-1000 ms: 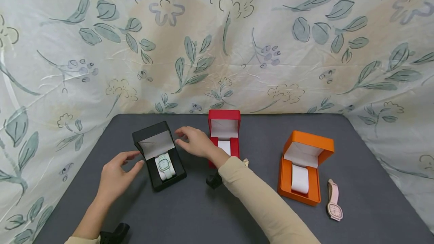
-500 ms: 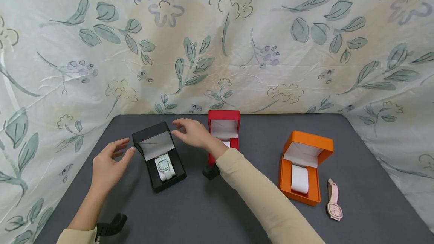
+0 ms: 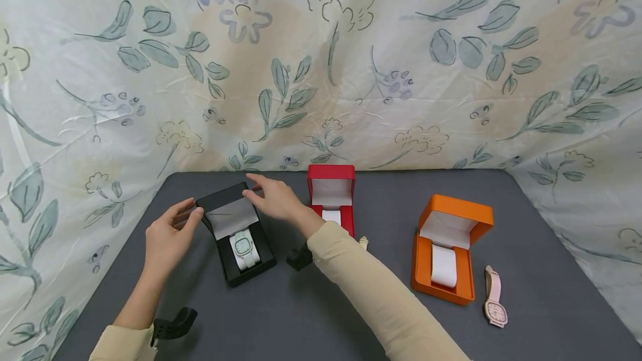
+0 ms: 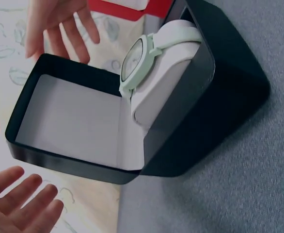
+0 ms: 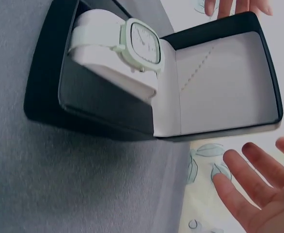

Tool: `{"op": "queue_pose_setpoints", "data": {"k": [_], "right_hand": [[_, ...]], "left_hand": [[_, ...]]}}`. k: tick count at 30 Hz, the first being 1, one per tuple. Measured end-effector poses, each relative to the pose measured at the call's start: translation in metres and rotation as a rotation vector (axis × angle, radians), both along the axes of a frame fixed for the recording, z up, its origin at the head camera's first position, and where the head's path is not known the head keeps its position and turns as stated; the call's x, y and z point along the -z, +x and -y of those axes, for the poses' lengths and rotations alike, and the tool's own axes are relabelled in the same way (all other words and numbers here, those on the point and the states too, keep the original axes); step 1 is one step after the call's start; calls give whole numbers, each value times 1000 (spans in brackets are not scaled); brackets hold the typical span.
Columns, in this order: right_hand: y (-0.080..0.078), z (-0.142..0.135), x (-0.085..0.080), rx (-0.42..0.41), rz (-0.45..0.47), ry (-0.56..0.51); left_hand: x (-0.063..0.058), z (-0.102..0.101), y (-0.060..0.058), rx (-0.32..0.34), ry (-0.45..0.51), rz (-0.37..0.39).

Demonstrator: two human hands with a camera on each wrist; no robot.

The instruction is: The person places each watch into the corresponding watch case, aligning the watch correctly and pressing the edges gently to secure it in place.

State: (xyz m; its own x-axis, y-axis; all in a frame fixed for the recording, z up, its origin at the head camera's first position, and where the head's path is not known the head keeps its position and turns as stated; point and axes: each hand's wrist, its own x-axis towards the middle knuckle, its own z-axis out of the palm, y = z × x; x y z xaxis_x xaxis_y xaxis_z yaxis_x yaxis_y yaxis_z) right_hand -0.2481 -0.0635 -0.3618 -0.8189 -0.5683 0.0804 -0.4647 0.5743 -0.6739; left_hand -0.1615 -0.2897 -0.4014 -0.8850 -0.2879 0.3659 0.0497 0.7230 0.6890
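Observation:
An open black watch box (image 3: 232,276) stands at the left of the table, lid raised. Inside, a pale green watch (image 3: 243,244) is strapped round a white cushion (image 4: 162,87). My left hand (image 3: 168,238) is at the lid's left corner, fingers loosely bent; the left wrist view shows a gap between its fingertips (image 4: 55,204) and the lid (image 4: 74,167). At the lid's right corner is my right hand (image 3: 276,199), thumb and fingers apart. The right wrist view has its fingers (image 5: 248,189) spread just off the lid (image 5: 229,77).
Behind my right forearm stands an open red box (image 3: 331,172) with a white cushion. A cream-coloured item (image 3: 363,242) peeks out beside the sleeve. To the right are an open orange box (image 3: 453,209) and a pink watch (image 3: 495,302) on the grey table (image 3: 281,327).
My right hand has moved left and slightly away from me, to the lid's right corner. The left hand drew back to the left, then came in again towards the lid's left corner.

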Motion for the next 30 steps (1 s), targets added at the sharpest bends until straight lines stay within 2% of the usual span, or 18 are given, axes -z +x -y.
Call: {"op": "queue_pose_setpoints", "data": {"k": [2, 4, 6, 8, 13, 14, 15, 16, 18, 20, 22, 25, 28, 30], "right_hand": [[1, 3, 1, 10, -10, -15], [3, 7, 2, 16, -28, -20], [5, 9, 3, 20, -39, -26], [6, 11, 4, 26, -45, -33], [7, 11, 6, 46, -15, -68], [7, 11, 6, 47, -8, -72], [7, 11, 6, 47, -1, -75], [7, 11, 6, 47, 5, -76], [8, 11, 5, 49, 15, -78], [8, 10, 5, 48, 22, -79], [8, 9, 4, 43, 33, -80], [9, 6, 1, 31, 54, -85], [10, 4, -2, 25, 67, -84], [9, 3, -2, 25, 66, -79]], "left_hand": [[-11, -8, 4, 14, 16, 14], [-17, -14, 6, -7, 2, 40], [-16, -14, 4, -12, 13, 63], [-5, -9, -2, -34, 8, 73], [49, 26, -33, -49, -5, 91], [54, 30, -36, -44, -15, 99], [55, 31, -36, -47, -13, 107], [48, 26, -32, -35, -5, 133], [21, 10, -17, -8, 26, 173], [31, 14, -20, -30, -6, 157], [37, 19, -22, -3, 1, 159], [61, 34, -32, -24, -24, 141], [19, 7, -8, 1, 17, 177], [-1, -8, 4, 2, 21, 176]]}}
